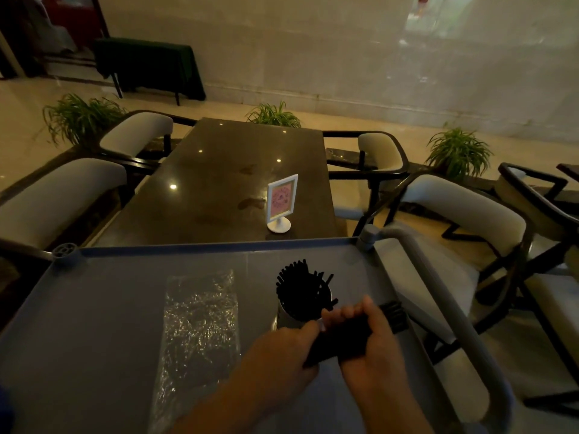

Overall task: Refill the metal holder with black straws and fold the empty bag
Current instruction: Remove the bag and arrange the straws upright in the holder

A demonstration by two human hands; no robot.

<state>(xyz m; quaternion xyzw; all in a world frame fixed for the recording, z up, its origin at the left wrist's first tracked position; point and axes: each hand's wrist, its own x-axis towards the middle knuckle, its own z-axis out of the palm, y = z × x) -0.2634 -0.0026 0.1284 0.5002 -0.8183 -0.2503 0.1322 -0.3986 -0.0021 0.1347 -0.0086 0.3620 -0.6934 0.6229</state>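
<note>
A metal holder (289,316) stands on the grey cart top (103,314), with several black straws (300,283) sticking up out of it. Just in front of the holder both hands grip a bundle of black straws (341,339) held slanted, its upper end fanning out at the right. My right hand (372,346) wraps the bundle's middle from the right. My left hand (282,355) holds its lower end. The clear empty plastic bag (200,324) lies flat and crinkled on the cart top to the left of the holder.
The cart's raised rim (203,244) and grey handle bar (438,292) border the work area. Beyond it is a dark dining table (225,170) with a white menu stand (281,203). Cushioned chairs (463,211) flank both sides.
</note>
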